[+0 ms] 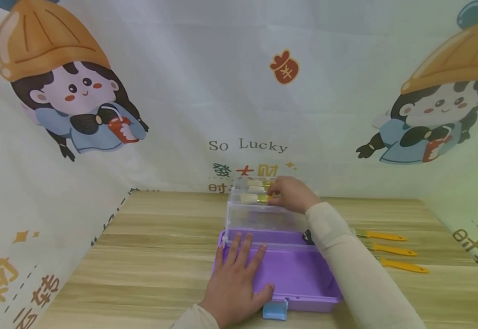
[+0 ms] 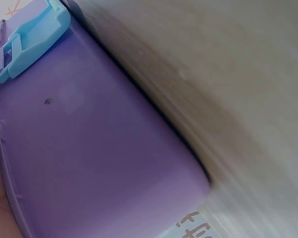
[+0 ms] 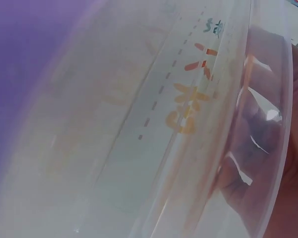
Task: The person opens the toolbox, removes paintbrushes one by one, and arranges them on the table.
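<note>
A purple box (image 1: 292, 272) stands on the table with its clear tray (image 1: 259, 218) raised at the back. My left hand (image 1: 236, 283) rests on the box's left front part, fingers straight and spread, thumb at the front rim near the light blue latch (image 1: 275, 310). Over the upper clear compartments, my right hand (image 1: 292, 194) pinches a paintbrush (image 1: 249, 198) with pale bristles and a gold ferrule; its handle is hidden by the hand. More pale-bristled paintbrushes (image 1: 256, 188) lie just behind it. In the right wrist view, fingers (image 3: 238, 183) show through the clear plastic.
Three paintbrushes with yellow handles (image 1: 395, 250) lie on the wooden table (image 1: 148, 256) to the right, their bristle ends partly behind the right sleeve (image 1: 358, 256). A small black item (image 1: 307, 236) sits inside the box at its back right. A printed cloth (image 1: 181, 91) hangs behind the table.
</note>
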`<state>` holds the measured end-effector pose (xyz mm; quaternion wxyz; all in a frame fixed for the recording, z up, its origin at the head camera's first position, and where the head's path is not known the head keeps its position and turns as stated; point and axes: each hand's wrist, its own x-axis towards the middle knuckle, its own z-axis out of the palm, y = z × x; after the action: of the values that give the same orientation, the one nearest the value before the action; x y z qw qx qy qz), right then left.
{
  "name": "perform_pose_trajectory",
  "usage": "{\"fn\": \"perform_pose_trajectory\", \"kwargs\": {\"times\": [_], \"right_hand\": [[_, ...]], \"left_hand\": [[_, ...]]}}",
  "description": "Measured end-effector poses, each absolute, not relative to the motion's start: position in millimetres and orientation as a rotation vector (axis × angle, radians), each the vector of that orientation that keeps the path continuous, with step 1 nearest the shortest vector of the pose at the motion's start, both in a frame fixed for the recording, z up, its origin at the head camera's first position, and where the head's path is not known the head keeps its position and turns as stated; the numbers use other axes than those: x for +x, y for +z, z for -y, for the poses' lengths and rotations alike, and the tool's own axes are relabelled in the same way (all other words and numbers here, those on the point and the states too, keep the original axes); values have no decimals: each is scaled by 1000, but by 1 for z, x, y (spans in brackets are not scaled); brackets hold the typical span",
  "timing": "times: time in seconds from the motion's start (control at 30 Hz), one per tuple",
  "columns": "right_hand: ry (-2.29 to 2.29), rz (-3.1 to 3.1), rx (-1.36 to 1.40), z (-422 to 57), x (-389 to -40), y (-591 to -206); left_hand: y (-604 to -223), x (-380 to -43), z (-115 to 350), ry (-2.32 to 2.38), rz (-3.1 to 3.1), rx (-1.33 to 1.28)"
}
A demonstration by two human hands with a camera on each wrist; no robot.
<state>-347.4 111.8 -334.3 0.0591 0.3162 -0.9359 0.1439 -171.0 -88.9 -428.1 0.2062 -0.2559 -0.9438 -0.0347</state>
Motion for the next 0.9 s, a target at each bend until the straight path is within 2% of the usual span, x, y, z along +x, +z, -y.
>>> {"fn": "perform_pose_trajectory", "kwargs": {"times": [0.37, 0.9], "right_hand": [[612, 2757, 896, -120, -337, -328], [630, 2699, 947, -139, -318, -309]], "left_hand": [[-427, -170, 87, -105, 2650, -706], [-430, -170, 88, -95, 2642, -701]]}}
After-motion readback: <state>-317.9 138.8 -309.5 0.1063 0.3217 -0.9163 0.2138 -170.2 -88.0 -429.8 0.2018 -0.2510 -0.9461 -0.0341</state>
